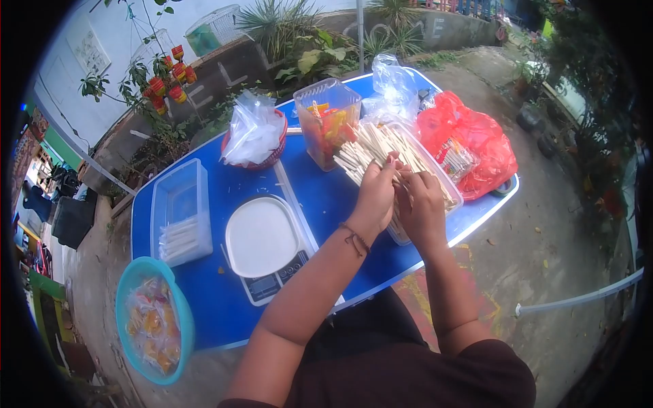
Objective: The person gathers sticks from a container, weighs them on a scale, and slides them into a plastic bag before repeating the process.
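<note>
While pale sticks are lying heaped in a clear tray beside a red bag on the blue worktop, the left hand and right hand are meeting over them, fingers curling narrowly; whether they are gripping any sticks, one cannot tell.

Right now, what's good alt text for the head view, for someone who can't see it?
A person's left hand and right hand are close together over a tub of pale sticks, beside a red bag on a blue table. A scale and a turquoise basin are to the left.
</note>
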`<action>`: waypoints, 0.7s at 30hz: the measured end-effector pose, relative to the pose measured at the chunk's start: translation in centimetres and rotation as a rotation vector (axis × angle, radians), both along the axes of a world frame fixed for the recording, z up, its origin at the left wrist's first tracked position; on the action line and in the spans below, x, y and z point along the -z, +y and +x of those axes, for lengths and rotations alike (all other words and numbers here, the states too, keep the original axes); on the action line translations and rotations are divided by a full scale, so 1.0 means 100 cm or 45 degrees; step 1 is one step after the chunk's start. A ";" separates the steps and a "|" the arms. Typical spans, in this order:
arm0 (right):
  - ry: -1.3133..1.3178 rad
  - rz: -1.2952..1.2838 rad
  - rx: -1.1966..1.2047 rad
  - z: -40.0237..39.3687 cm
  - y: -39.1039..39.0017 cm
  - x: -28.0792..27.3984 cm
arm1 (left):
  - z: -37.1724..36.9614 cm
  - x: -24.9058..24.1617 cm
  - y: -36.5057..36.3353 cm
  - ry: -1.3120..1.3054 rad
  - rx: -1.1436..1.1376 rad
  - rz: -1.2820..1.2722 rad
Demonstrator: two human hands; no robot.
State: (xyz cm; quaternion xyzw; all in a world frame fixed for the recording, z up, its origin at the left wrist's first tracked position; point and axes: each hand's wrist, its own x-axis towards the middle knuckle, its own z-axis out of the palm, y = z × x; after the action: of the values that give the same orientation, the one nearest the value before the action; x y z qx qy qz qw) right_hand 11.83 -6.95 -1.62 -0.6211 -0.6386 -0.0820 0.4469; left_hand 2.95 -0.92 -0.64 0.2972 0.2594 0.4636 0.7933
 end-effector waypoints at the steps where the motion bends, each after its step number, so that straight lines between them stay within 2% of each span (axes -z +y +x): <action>1: -0.008 0.019 -0.008 0.002 -0.002 0.002 | 0.001 0.001 0.000 -0.038 -0.049 0.000; 4: -0.043 -0.024 0.071 0.001 -0.014 -0.004 | 0.002 0.001 0.004 -0.145 -0.196 0.007; 7: -0.159 -0.169 0.053 0.007 -0.025 -0.005 | -0.005 -0.004 0.009 -0.285 -0.238 0.077; 10: -0.121 -0.240 -0.048 0.007 -0.029 -0.009 | -0.006 -0.012 0.010 -0.345 -0.341 0.063; 13: 0.208 -0.226 -0.221 0.002 -0.032 -0.018 | -0.013 -0.024 0.013 -0.380 -0.387 0.142; 16: 0.400 -0.277 -0.418 -0.003 -0.035 -0.035 | -0.030 -0.033 0.015 -0.354 -0.399 0.314; 21: 0.575 -0.303 -0.627 -0.028 -0.019 -0.031 | -0.071 -0.052 0.016 -0.246 -0.537 0.372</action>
State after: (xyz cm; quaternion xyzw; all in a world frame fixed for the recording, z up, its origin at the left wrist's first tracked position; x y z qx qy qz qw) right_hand 9.06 -8.85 1.51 -0.4987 -0.6593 0.2427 0.5076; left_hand -4.10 0.72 4.53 0.3024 0.1690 0.6772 0.6492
